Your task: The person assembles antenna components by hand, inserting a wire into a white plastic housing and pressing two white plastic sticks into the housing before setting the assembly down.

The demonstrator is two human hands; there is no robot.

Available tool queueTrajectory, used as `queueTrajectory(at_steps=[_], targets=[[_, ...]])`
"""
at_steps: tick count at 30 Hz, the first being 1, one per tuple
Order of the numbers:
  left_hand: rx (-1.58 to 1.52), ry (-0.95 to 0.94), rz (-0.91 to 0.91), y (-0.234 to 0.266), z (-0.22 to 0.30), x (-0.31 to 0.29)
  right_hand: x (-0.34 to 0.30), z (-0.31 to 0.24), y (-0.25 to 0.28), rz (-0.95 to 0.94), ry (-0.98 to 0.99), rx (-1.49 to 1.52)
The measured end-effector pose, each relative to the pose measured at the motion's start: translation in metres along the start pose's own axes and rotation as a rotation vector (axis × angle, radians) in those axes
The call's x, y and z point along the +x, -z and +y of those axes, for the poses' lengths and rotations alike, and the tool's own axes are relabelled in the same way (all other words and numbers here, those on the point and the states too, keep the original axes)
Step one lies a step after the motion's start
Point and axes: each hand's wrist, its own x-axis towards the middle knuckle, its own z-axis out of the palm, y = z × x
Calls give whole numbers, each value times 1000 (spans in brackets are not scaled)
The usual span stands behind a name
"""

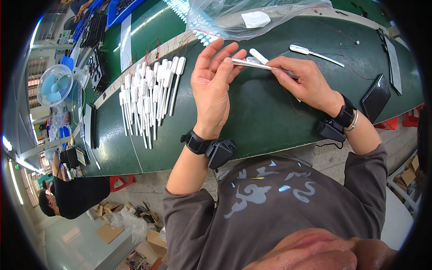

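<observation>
Left hand [213,78] turns its palm inward and pinches one end of a slim white plastic strip [249,64] between thumb and fingers, the other fingers loosely spread; the right hand [306,78] grips the strip's far end between thumb and forefinger. The strip lies level between them, above the green table [256,126]. A white paddle-shaped head [258,56] shows just behind it; whether the two are joined, I cannot tell.

For good handling, a light pinch at both ends should suit so thin a piece, since squeezing or twisting could bow it. Sighting along its length would help alignment, and any thin wire is best left slack, clear of the fingertips.

Counting outward: one strip in hand, one paddle head behind it, and one paddle-ended white stick [299,49] lying apart to the right. To the left lies one heap of similar white sticks [147,105], seemingly over twenty, too overlapped for an exact count. Beyond are one clear plastic bag [225,20], one white paper scrap [255,19], one black smartphone [376,98] and one blue-bladed fan [55,85].
</observation>
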Motion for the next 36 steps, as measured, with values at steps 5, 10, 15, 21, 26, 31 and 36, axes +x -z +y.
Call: queueTrajectory(at_steps=[5,10,15,21,26,31,36], targets=[[-77,19,-38,1,3,0,0,-1,3,-18,-30,17],[8,-5,-72,-5,0,0,0,-3,6,-38,-51,19],[69,155,-108,0,-3,-1,1,-2,6,-14,-21,12],[137,60,-85,-4,-6,-4,1,-2,6,-17,-15,22],[137,3,-49,-5,-9,-5,2,-2,5,-27,-27,47],[150,-21,-75,-3,-6,-4,1,-2,5,-27,-15,52],[174,-35,-114,-3,-2,-4,1,0,3,44,56,20]])
